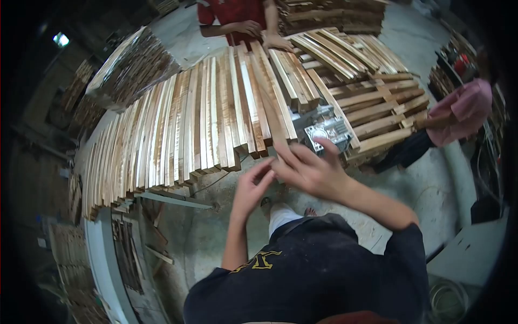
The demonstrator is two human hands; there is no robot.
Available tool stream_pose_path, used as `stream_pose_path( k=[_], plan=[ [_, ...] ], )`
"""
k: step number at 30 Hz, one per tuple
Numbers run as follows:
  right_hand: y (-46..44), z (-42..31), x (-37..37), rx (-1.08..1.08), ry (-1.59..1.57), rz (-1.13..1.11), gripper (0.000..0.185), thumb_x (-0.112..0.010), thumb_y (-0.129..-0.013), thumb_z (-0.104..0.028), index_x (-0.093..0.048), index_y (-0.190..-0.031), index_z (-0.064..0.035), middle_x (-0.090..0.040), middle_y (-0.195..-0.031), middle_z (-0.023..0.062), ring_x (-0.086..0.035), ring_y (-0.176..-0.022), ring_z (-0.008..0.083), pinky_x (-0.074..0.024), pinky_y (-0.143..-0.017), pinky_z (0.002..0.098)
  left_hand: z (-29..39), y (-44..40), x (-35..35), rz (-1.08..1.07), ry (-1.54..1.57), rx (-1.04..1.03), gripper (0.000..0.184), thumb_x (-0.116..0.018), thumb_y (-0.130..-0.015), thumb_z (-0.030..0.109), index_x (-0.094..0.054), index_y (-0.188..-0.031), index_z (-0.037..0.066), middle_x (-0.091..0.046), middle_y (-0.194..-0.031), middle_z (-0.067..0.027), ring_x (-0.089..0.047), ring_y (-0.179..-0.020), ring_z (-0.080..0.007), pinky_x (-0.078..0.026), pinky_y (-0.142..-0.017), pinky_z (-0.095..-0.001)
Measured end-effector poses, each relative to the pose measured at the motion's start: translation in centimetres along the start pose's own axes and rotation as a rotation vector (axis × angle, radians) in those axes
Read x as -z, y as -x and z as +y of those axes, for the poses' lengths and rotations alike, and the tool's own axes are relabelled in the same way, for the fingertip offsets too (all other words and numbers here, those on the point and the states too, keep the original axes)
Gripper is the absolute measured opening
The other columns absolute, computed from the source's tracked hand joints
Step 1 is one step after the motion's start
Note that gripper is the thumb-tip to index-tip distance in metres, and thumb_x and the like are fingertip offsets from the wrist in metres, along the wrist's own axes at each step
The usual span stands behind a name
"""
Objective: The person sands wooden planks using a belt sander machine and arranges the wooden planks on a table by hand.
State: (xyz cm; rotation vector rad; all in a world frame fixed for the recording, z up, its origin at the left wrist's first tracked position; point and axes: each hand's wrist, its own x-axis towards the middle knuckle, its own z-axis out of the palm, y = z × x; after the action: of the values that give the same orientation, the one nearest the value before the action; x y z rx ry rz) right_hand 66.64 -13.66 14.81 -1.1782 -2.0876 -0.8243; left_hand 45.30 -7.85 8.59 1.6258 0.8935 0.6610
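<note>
A long wooden strip (274,114) lies across the row of strips, its near end reaching my right hand (315,171). My right hand is slightly blurred, with its fingers around that end and one digit raised. My left hand (252,188) is beside it, fingers curved and apart, with the tips close to my right fingers. I see nothing in my left hand. Many wooden strips (181,127) lie side by side in a long row ahead and to the left. A silver metal motor or gearbox (326,132) sits just beyond my right hand.
Across the row, a person in red (237,16) rests a hand (278,43) near the strips' far ends. A person in pink (469,110) stands right, by a stack of wood (377,116). A wrapped wood stack (129,70) and a metal beam (102,259) are left.
</note>
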Motion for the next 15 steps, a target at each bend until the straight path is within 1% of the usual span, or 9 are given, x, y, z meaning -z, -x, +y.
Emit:
stream_pose_path(
  k=[2, 3, 5, 7, 9, 11, 13, 14, 15],
  plan=[
    [-1.1, 0.7, 9.0, 0.121, -0.186, 0.045, 0.013, -0.066, -0.084, -0.029, -0.061, -0.096, -0.0288, -0.071, -0.117, 0.0021, -0.061, -0.094, 0.0089, -0.0269, -0.104, 0.0432, 3.1, -3.4, 2.2, 0.138, -0.342, -0.287, 0.06, -0.074, -0.09, 0.026, -0.054, -0.139, -0.002, -0.061, -0.132, -0.0189, -0.059, -0.122, -0.0273, -0.045, -0.105, -0.0381],
    [-1.8, 0.8, 13.5, 0.091, -0.309, -0.033, 0.026, -0.075, -0.081, -0.039, -0.058, -0.097, -0.0307, -0.072, -0.12, -0.0002, -0.056, -0.09, 0.0153, -0.0295, -0.098, 0.047, 4.2, -5.4, 2.8, 0.209, -0.567, -0.468, 0.067, -0.079, -0.084, 0.032, -0.055, -0.138, -0.001, -0.056, -0.138, -0.0198, -0.056, -0.127, -0.0307, -0.041, -0.11, -0.0401],
    [-2.0, -0.2, 19.1, -0.093, -0.46, 0.03, 0.029, -0.079, -0.077, -0.041, -0.058, -0.095, -0.032, -0.073, -0.106, -0.0055, -0.052, -0.086, 0.0158, -0.031, -0.095, 0.0483, 6.3, -9.7, 2.7, 0.242, -0.57, -0.735, 0.086, -0.086, -0.072, 0.043, -0.054, -0.14, 0.002, -0.048, -0.146, -0.0217, -0.047, -0.135, -0.0351, -0.036, -0.115, -0.0434],
    [-1.7, 2.4, 22.2, 0.043, -0.832, 0.409, 0.044, -0.078, -0.079, -0.036, -0.057, -0.113, -0.0194, -0.07, -0.107, 0.0021, -0.053, -0.093, 0.0197, -0.0378, -0.086, 0.0405, 9.7, -11.5, 1.7, 0.009, -0.72, -0.97, 0.095, -0.087, -0.066, 0.052, -0.053, -0.141, 0.004, -0.052, -0.141, -0.021, -0.049, -0.132, -0.0344, -0.036, -0.115, -0.0445],
    [-2.0, 5.9, 24.8, 0.161, -1.156, 0.795, 0.06, -0.076, -0.08, -0.032, -0.056, -0.131, -0.0068, -0.067, -0.107, 0.0098, -0.053, -0.1, 0.0236, -0.0445, -0.078, 0.0327, 11.5, -12.1, -1.5, -0.548, -0.421, -0.873, 0.084, -0.083, -0.07, 0.056, -0.06, -0.133, 0.006, -0.064, -0.125, -0.0195, -0.061, -0.118, -0.033, -0.047, -0.105, -0.042],
    [-3.7, 8.4, 27.1, 0.096, -1.194, 0.724, 0.06, -0.076, -0.079, -0.032, -0.057, -0.13, -0.0069, -0.067, -0.108, 0.0096, -0.052, -0.1, 0.0235, -0.0439, -0.078, 0.0321, 14.3, -10.0, -5.2, -1.112, -0.282, -0.573, 0.059, -0.078, -0.08, 0.051, -0.071, -0.117, 0.005, -0.072, -0.102, -0.0145, -0.07, -0.093, -0.0264, -0.056, -0.083, -0.0366],
    [-5.0, 11.1, 28.3, -0.075, -1.269, 0.611, 0.06, -0.077, -0.076, -0.031, -0.058, -0.128, -0.0073, -0.067, -0.108, 0.0091, -0.051, -0.098, 0.0232, -0.0425, -0.078, 0.0309, 14.8, -7.9, -8.5, -1.079, -0.194, -0.978, 0.034, -0.073, -0.09, 0.036, -0.075, -0.099, 0.004, -0.072, -0.086, -0.0092, -0.069, -0.074, -0.0187, -0.054, -0.064, -0.0327],
    [-5.0, 13.1, 28.0, -0.02, -1.433, 0.544, 0.06, -0.078, -0.075, -0.031, -0.058, -0.126, -0.0074, -0.066, -0.11, 0.0093, -0.05, -0.098, 0.0232, -0.0427, -0.079, 0.0314, 15.3, -6.9, -9.4, -0.945, 0.071, -0.964, 0.022, -0.067, -0.094, 0.023, -0.074, -0.089, 0.003, -0.07, -0.081, -0.0067, -0.065, -0.069, -0.0152, -0.051, -0.06, -0.0346],
    [-5.6, 14.9, 27.1, 0.032, -1.597, 0.47, 0.06, -0.08, -0.074, -0.03, -0.059, -0.125, -0.0076, -0.065, -0.113, 0.0094, -0.05, -0.098, 0.0233, -0.0428, -0.08, 0.0318, 16.4, -6.7, -9.1, -0.994, 0.222, -0.769, 0.02, -0.066, -0.094, 0.021, -0.072, -0.093, 0.002, -0.071, -0.092, -0.0086, -0.065, -0.078, -0.0162, -0.051, -0.068, -0.0328]
  ],
)
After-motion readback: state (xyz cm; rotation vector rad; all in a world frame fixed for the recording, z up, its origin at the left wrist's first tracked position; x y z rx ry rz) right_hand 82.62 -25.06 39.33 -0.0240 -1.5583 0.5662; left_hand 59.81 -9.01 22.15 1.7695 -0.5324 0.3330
